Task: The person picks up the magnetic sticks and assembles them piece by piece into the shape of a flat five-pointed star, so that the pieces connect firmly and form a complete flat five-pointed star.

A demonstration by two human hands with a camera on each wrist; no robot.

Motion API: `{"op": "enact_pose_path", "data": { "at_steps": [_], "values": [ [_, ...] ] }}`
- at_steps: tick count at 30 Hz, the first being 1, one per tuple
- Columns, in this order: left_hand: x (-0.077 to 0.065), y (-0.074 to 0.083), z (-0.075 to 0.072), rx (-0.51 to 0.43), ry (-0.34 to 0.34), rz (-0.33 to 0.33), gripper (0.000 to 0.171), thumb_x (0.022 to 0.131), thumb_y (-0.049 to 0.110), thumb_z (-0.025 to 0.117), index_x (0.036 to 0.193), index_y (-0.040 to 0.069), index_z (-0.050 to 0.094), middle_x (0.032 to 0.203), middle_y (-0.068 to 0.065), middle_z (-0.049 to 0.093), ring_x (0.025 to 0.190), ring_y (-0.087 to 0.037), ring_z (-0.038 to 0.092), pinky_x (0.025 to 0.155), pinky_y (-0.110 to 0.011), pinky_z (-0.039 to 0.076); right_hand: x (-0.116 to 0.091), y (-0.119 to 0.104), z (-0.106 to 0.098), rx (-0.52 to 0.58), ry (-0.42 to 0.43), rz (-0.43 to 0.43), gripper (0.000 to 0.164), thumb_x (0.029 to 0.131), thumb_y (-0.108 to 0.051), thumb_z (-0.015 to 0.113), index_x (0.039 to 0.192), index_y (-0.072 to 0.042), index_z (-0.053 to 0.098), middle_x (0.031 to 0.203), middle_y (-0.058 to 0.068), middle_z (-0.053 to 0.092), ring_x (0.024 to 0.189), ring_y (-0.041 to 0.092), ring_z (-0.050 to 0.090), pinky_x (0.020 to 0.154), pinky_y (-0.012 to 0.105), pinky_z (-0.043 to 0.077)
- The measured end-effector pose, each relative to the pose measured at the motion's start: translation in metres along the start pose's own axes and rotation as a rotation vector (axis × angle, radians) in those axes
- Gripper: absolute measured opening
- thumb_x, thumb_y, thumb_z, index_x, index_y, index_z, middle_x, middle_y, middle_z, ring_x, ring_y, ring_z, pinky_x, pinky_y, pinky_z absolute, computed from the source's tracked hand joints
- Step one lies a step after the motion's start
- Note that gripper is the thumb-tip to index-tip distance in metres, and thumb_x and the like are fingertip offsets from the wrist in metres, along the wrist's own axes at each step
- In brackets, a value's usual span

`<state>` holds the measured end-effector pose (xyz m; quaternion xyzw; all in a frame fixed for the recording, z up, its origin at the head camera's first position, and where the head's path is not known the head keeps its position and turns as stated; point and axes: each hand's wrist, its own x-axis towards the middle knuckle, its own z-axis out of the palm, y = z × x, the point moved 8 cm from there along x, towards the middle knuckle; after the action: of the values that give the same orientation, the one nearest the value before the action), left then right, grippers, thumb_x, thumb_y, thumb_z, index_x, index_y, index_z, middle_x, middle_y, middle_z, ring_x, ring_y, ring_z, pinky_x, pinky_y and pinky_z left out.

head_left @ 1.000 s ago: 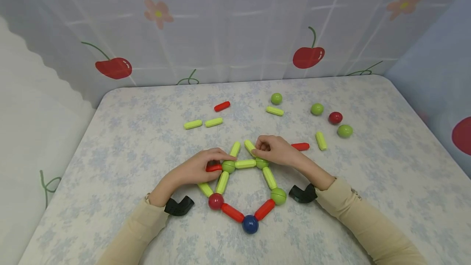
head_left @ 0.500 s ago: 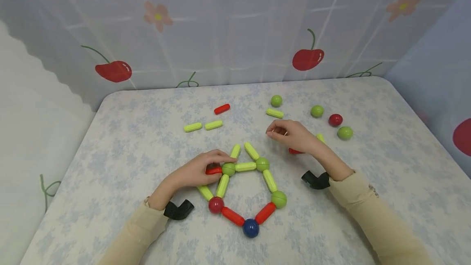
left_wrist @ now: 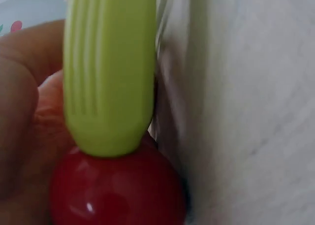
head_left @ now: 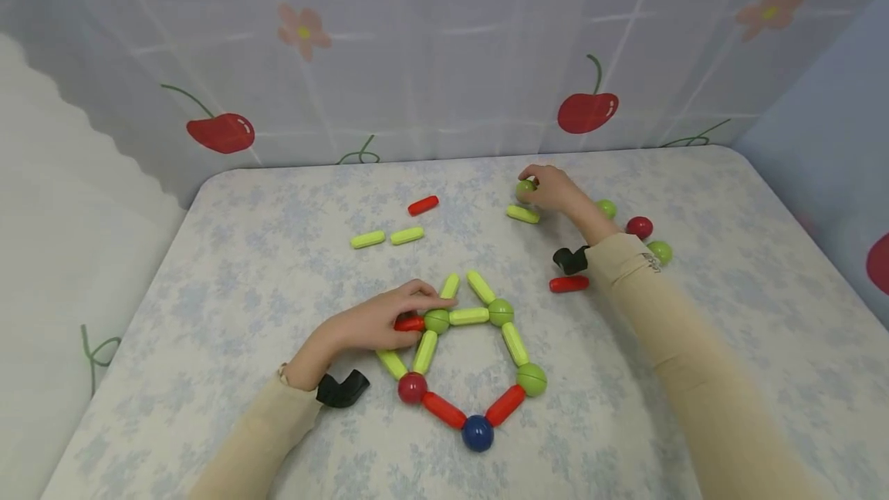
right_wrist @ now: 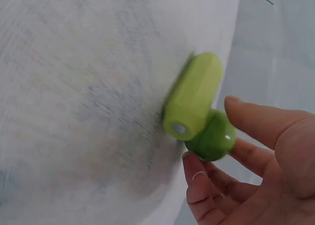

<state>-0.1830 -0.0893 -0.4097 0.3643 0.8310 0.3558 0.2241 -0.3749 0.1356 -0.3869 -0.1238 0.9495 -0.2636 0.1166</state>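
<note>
Soft, diffuse light lies over the pale tabletop with blue floral print [head_left: 208, 292] in the head view, leaving a faint shadow on it along the beige fabric right sleeve [head_left: 674, 346], while the grey-white curtain printed with cherries [head_left: 417, 60] behind it looks duller. The left wrist view is dimmer and soft-focused, a small glint showing on the glossy red ball [left_wrist: 118, 190]. In the right wrist view, blur streaks the tabletop beside the glossy green ball [right_wrist: 214, 139].
</note>
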Motion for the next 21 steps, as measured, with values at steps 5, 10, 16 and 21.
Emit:
{"op": "enact_pose_path", "data": {
  "at_steps": [5,10,16,21],
  "values": [
    [0.003,0.003,0.002,0.025,-0.036,0.008,0.061,0.081,-0.001,0.055,0.138,0.019,0.050,0.124,-0.001,0.041,0.080,-0.014,0.045,0.067,-0.028,0.041,0.002,-0.002,0.006,-0.033,0.006,-0.011,0.034,0.093,-0.013,0.057,0.122,0.004,0.054,0.118,0.024,0.052,0.104,0.035,0.047,0.088,0.047,0.038],
    [0.003,0.002,0.002,0.007,-0.025,-0.001,0.061,0.080,-0.002,0.055,0.137,0.017,0.050,0.123,-0.002,0.041,0.076,-0.014,0.044,0.066,-0.028,0.041,-0.017,-0.027,0.011,0.035,0.024,-0.099,0.034,0.093,-0.014,0.059,0.122,0.002,0.054,0.113,0.023,0.054,0.099,0.035,0.052,0.084,0.046,0.041],
    [0.001,0.001,0.001,0.000,0.008,-0.002,0.059,0.080,-0.004,0.057,0.136,0.016,0.052,0.121,-0.002,0.042,0.074,-0.015,0.044,0.065,-0.028,0.041,-0.052,-0.080,0.032,0.190,-0.057,-0.272,0.036,0.092,-0.016,0.062,0.123,0.000,0.056,0.113,0.017,0.057,0.097,0.030,0.057,0.079,0.042,0.046],
    [0.000,0.000,0.001,-0.006,0.032,0.018,0.059,0.080,-0.005,0.057,0.136,0.014,0.052,0.121,-0.003,0.043,0.075,-0.015,0.044,0.064,-0.027,0.041,-0.066,-0.097,0.066,0.302,-0.197,-0.312,0.036,0.092,-0.019,0.062,0.123,-0.002,0.057,0.110,0.011,0.058,0.095,0.025,0.057,0.079,0.038,0.046]
  ]
}}
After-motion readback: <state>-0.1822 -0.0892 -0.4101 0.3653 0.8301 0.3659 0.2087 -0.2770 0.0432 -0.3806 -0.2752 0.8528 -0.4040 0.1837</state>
